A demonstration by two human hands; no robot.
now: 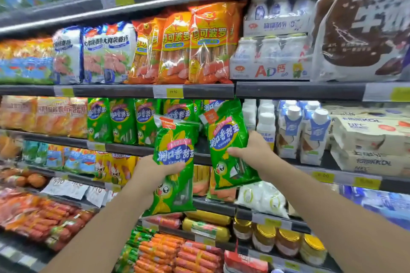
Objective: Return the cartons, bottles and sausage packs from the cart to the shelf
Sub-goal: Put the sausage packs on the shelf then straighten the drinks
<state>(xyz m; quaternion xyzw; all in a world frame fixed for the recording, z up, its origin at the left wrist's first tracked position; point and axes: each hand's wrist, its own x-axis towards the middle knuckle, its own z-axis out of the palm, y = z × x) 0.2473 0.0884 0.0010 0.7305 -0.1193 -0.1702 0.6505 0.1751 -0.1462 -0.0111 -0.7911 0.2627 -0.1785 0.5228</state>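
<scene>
I hold two green sausage packs with a corn cartoon in front of the shelf. My left hand grips one green sausage pack at its middle, upright and clear of the shelf. My right hand grips the second green sausage pack, tilted, its top reaching into the row of matching green packs on the shelf. The cart is out of view.
Orange sausage packs and white-blue packs fill the shelf above. White bottles and cartons stand to the right of the green row. Boxed drinks sit far right. Loose sausages and jars lie below.
</scene>
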